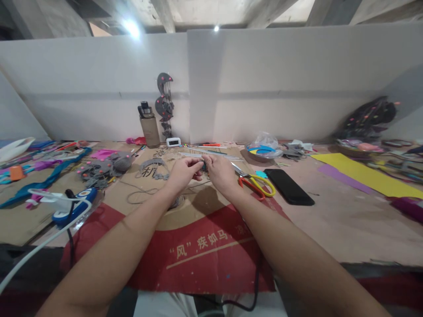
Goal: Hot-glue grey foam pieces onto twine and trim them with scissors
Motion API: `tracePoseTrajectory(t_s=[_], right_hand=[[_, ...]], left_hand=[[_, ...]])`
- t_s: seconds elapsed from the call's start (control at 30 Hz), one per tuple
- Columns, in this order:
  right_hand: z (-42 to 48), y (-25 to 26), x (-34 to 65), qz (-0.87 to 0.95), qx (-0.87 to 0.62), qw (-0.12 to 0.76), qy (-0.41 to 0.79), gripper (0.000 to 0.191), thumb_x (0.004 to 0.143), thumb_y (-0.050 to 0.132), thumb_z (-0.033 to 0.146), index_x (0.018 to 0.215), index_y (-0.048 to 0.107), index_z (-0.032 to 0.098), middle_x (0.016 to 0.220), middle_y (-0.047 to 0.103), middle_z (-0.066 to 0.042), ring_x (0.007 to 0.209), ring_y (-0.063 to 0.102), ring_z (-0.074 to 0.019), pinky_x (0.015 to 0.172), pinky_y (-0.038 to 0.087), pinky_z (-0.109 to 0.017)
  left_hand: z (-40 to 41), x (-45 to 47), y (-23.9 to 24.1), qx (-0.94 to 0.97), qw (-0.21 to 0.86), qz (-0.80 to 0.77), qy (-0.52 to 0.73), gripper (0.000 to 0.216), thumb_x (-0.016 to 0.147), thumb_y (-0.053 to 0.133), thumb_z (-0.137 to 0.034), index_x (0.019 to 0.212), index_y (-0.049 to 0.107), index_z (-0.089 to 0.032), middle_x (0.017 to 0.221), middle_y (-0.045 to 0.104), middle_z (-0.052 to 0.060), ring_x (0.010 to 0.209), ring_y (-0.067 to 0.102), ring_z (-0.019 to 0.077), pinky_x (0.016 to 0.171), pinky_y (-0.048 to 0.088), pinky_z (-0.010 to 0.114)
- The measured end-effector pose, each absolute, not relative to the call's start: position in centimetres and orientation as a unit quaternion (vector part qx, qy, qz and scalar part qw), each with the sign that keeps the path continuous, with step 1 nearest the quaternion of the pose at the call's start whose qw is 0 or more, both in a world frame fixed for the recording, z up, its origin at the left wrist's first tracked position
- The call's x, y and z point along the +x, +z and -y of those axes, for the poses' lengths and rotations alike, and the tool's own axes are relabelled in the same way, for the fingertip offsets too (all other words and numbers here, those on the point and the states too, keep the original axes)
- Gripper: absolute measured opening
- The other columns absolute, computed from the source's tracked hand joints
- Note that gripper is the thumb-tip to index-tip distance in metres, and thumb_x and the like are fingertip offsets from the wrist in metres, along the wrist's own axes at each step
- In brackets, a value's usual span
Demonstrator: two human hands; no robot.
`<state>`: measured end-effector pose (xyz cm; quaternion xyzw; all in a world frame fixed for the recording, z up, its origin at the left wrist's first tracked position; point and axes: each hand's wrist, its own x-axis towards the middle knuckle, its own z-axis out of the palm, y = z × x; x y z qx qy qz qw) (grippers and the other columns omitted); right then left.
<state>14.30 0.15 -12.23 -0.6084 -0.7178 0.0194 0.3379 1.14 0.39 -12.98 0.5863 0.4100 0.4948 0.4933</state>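
Note:
Over the cardboard sheet [194, 220], my left hand [185, 174] and my right hand [218, 172] come together with fingers pinched. A small dark thing [204, 167] shows between the fingertips, too small and covered to name. Below my left wrist lies a ball of grey yarn [176, 202], partly hidden, with a loose strand [135, 196] curling out to the left. Grey crocheted or felt-like pieces [153, 165] lie left of my left hand. Scissors [254, 182] with one orange and one yellow handle rest just right of my right hand.
A black phone [289, 187] lies right of the scissors. Behind stand a bottle [148, 127], a small white clock [173, 142] and a bowl [261, 154] holding a plastic bag. On the left are grey pinned pieces [105, 167] and a blue power strip [76, 207] with cables.

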Motion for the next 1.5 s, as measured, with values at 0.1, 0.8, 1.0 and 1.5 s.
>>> tracePoseTrajectory(t_s=[0.1, 0.8, 1.0, 1.5], right_hand=[[-0.4, -12.5, 14.3, 0.719, -0.610, 0.333, 0.004, 0.048, 0.094, 0.026, 0.044, 0.085, 0.066, 0.019, 0.080, 0.068, -0.008, 0.070, 0.058, -0.0186, 0.059, 0.030, -0.028], [0.5, -11.9, 14.0, 0.747, -0.575, 0.332, 0.033, 0.047, 0.094, 0.027, 0.041, 0.083, 0.067, 0.019, 0.077, 0.068, -0.007, 0.066, 0.056, -0.0177, 0.059, 0.030, -0.027], [0.3, -12.1, 13.6, 0.762, -0.532, 0.368, 0.035, 0.045, 0.094, 0.028, 0.040, 0.076, 0.063, 0.018, 0.073, 0.065, -0.007, 0.064, 0.052, -0.0175, 0.058, 0.028, -0.028], [0.5, -12.8, 12.8, 0.717, -0.432, 0.522, 0.165, 0.011, 0.080, 0.048, 0.022, 0.089, 0.051, 0.019, 0.073, 0.054, 0.000, 0.064, 0.048, -0.0133, 0.062, 0.036, -0.026]], left_hand=[[-0.4, 1.1, -13.1, 0.568, 0.534, -0.386, 0.493, 0.024, 0.069, 0.068, -0.034, 0.083, 0.067, -0.014, 0.061, 0.056, 0.000, 0.051, 0.050, 0.0072, 0.050, 0.049, 0.022], [0.5, 1.4, -12.5, 0.633, 0.364, -0.469, 0.496, 0.020, 0.067, 0.061, -0.030, 0.076, 0.068, -0.014, 0.066, 0.061, 0.001, 0.052, 0.053, 0.0082, 0.047, 0.052, 0.021], [0.5, 1.6, -12.4, 0.609, 0.335, -0.502, 0.515, 0.016, 0.064, 0.060, -0.027, 0.071, 0.067, -0.014, 0.062, 0.061, 0.002, 0.052, 0.053, 0.0097, 0.045, 0.049, 0.021], [-0.3, 0.3, -11.8, 0.485, 0.481, -0.467, 0.562, 0.017, 0.060, 0.064, -0.029, 0.067, 0.058, -0.015, 0.061, 0.052, -0.002, 0.049, 0.046, 0.0064, 0.044, 0.043, 0.019]])
